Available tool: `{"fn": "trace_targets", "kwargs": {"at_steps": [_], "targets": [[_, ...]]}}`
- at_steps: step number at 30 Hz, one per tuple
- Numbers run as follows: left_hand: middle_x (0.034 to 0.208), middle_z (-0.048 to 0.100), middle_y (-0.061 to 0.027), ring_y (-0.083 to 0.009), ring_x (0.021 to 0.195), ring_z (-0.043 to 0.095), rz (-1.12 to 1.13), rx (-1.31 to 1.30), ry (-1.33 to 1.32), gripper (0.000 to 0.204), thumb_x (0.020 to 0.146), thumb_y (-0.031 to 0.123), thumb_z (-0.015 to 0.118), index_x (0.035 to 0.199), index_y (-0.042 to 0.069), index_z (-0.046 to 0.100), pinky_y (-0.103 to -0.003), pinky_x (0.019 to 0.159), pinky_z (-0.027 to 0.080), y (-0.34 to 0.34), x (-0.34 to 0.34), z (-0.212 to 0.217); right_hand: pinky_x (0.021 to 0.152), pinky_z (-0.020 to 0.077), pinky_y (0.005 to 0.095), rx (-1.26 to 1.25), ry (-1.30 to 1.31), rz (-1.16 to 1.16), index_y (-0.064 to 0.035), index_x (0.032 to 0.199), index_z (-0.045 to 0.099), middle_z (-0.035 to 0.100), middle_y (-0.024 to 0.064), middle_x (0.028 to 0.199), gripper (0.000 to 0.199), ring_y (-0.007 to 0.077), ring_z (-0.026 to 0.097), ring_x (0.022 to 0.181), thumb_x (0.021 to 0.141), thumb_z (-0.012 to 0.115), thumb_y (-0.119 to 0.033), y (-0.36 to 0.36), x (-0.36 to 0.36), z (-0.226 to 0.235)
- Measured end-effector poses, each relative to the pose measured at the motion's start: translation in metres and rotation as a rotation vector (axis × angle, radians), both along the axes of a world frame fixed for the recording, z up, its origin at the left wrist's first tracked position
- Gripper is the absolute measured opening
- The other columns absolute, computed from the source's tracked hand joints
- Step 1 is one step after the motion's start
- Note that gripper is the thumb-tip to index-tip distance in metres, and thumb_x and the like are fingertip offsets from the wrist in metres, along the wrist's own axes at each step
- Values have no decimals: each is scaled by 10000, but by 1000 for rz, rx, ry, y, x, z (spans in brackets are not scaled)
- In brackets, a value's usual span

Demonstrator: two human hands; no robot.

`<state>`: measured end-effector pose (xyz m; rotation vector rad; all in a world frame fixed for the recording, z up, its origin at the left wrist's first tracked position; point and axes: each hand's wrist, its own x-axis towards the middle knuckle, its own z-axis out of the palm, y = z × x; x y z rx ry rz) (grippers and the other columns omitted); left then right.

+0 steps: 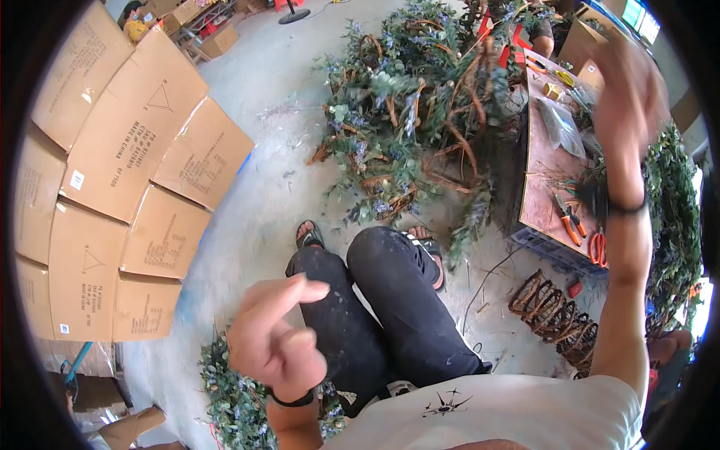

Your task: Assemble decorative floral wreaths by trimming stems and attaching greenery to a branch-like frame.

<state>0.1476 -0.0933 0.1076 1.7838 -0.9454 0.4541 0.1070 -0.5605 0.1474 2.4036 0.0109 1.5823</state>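
My left hand point(277, 334) is raised over my lap at the lower middle. Its fingers are bent, with a gap between the index finger and thumb, and nothing shows in it. High at the right, my right hand point(630, 97) is smeared by motion above the workbench point(536, 199). Whether it holds anything cannot be made out. Beneath and beside that arm lie orange-handled pliers point(568, 225), orange-handled scissors point(597, 249) and a clear plastic bag point(561, 127). Twig wreaths with leaves and blue flowers point(405, 112) are heaped on the floor ahead.
Stacked cardboard cartons point(135, 142) rise along the left. Bare twig wreath rings point(551, 311) lie on the floor right of my legs, near a thin black cable point(480, 289). More greenery stands at the far right point(671, 225) and beside my left arm point(229, 401). Another person point(135, 26) is at the far left.
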Motion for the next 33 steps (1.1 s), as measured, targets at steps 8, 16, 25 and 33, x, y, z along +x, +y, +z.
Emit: {"fn": "trace_targets", "kwargs": {"at_steps": [8, 16, 25, 33], "targets": [[1156, 645, -63, -239, 935, 605, -273, -253, -104, 272, 1031, 260, 596, 1250, 98, 589, -374, 792, 492, -27, -4, 98, 924, 521, 339, 105, 403, -369, -170, 1076, 753, 724, 39, 1176, 181, 170, 684, 1046, 909, 697, -127, 122, -141, 14], [1239, 603, 56, -196, 1036, 603, -362, 51, -307, 305, 1036, 228, 613, 1341, 240, 601, -334, 861, 482, -20, 17, 118, 874, 501, 319, 417, 235, 131, -146, 992, 719, 700, 38, 1092, 94, 173, 657, 996, 900, 709, -166, 134, -102, 19], [1169, 632, 62, -115, 985, 626, -289, -196, -533, 221, 1068, 243, 562, 1283, 222, 608, -269, 850, 541, 9, 25, 112, 817, 478, 296, 802, -86, 680, -119, 897, 681, 674, 35, 998, 100, 177, 627, 940, 891, 723, -209, 153, -94, 18], [1245, 642, 62, -156, 1126, 635, -266, -197, -485, 262, 1094, 261, 512, 1346, 232, 575, -319, 939, 543, -31, 46, 110, 767, 457, 276, 985, -379, 1300, -95, 813, 647, 651, 34, 914, 190, 180, 601, 890, 883, 735, -248, 171, -49, 19]]}}
